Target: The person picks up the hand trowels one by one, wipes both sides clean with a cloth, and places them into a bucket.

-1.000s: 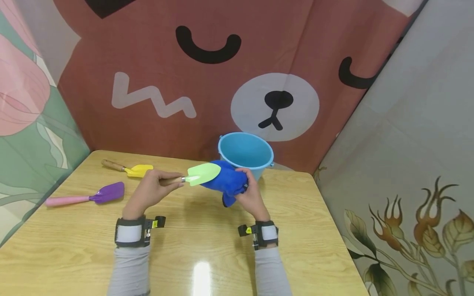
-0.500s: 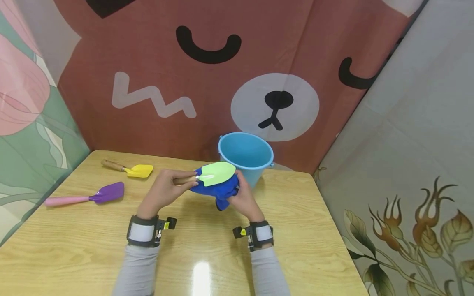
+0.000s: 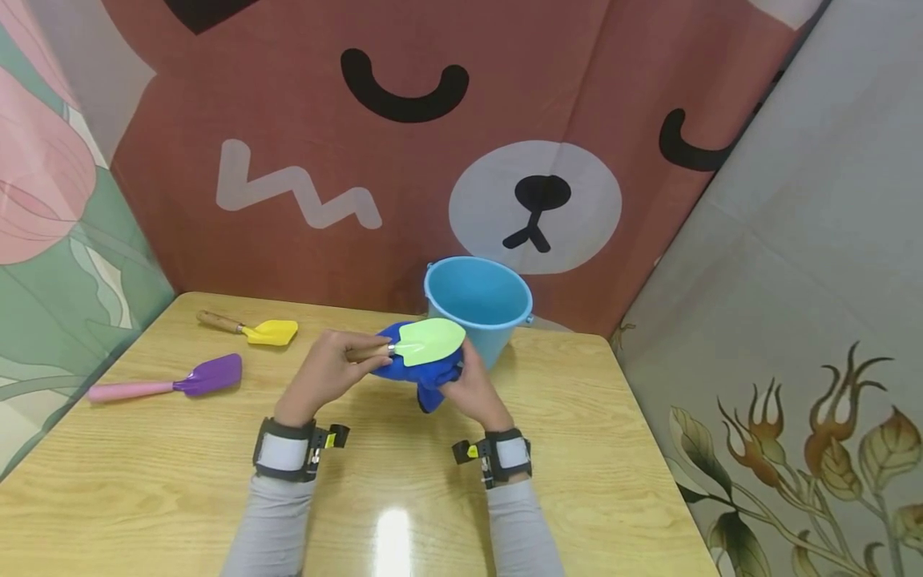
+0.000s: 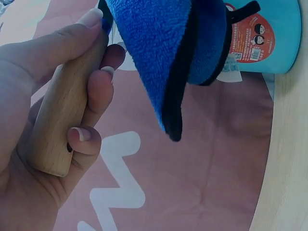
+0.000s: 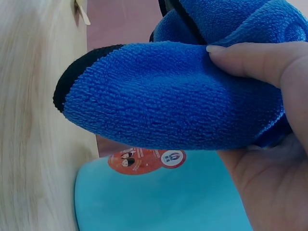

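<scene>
My left hand [image 3: 324, 373] grips the wooden handle [image 4: 65, 110] of a small trowel with a light green blade [image 3: 430, 341]. A blue terry cloth [image 5: 168, 96] with black edging is held by my right hand [image 3: 476, 389], its thumb pressed on top of the folded fabric. In the head view the green blade overlaps the cloth, its concave face up, and most of the cloth is hidden beneath it. One corner of the cloth [image 4: 159, 62] hangs down beside the left hand. Both things are in the air over the table, just in front of the light blue bucket.
The light blue bucket [image 3: 490, 344] stands upright at the back of the wooden table [image 3: 404, 481], a red label on its side. At the left lie a yellow trowel [image 3: 271, 332] with a wooden handle and a purple one [image 3: 212, 375] with a pink handle. Printed curtains surround the table.
My left hand has moved right with the green trowel, bringing its blade over the cloth. The right hand with the cloth has shifted slightly left and down.
</scene>
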Available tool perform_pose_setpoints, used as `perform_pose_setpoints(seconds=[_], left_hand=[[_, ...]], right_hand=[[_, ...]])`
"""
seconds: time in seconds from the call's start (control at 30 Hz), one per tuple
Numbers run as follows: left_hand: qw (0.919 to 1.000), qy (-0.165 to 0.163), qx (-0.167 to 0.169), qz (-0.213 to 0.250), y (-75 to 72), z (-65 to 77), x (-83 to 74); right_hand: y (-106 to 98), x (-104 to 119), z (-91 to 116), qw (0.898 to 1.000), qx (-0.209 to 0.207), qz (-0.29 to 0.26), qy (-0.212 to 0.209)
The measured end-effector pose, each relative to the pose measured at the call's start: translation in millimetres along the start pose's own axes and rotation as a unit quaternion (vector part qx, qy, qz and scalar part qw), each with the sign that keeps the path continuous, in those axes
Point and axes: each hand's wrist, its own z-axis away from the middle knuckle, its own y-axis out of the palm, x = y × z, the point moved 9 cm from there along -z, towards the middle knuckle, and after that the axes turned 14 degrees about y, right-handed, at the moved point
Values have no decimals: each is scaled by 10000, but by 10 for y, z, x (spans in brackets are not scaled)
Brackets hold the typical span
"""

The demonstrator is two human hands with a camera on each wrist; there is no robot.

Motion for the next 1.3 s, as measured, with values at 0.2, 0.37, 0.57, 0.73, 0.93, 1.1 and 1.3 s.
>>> perform_pose_setpoints(seconds=[0.2, 0.37, 0.57, 0.73, 0.93, 1.1, 1.3], left_hand=[[9999, -69, 36, -86, -14, 10, 15], [9998, -91, 45, -199, -33, 19, 32], [9997, -137, 48, -175, -56, 32, 53], [9996, -240, 67, -98, -67, 58, 106], [9994, -347, 90, -24, -88, 95, 141], [9991, -400, 118, -84, -122, 119, 170], [9992, -295, 123, -248, -179, 137, 172]], right_hand=[[-84, -43, -5, 9998, -108, -128, 119], [-151, -84, -12, 9994, -163, -213, 233], [-216, -99, -8, 9990, -219, -315, 217], [-255, -99, -3, 9987, -298, -362, 206], [-277, -95, 5, 9986, -336, -350, 228], [-296, -78, 11, 9986, -364, -333, 183], [-317, -84, 20, 9983, -417, -338, 244]])
